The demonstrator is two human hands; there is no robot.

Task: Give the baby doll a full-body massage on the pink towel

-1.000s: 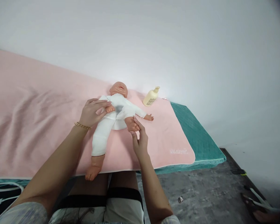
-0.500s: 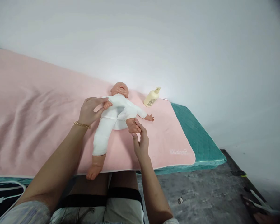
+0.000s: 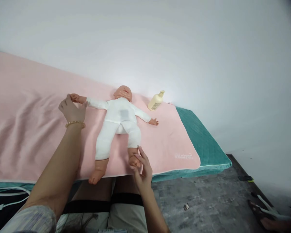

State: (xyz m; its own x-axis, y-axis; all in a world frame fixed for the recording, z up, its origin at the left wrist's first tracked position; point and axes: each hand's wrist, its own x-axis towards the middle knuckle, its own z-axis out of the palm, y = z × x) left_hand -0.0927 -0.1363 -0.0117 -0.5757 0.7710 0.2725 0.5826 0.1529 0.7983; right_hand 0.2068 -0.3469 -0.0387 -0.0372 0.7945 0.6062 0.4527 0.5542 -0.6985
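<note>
A baby doll [image 3: 117, 123] in a white suit lies on its back on a pink blanket [image 3: 34, 129], head toward the wall. My left hand [image 3: 72, 109], with a gold bracelet at the wrist, grips the doll's outstretched hand at the left. My right hand [image 3: 142, 168] pinches the doll's foot near the blanket's front edge. The doll's other leg reaches the front edge and its other arm points right.
A cream pump bottle [image 3: 156, 101] lies on the blanket by the wall, right of the doll's head. The blanket covers a teal mattress [image 3: 203, 142]. Grey floor lies to the right, with a sandalled foot [image 3: 264, 216] at the lower right.
My left hand has drawn the doll's arm out straight to the left. My right hand has pulled the bent leg down straight toward the front edge.
</note>
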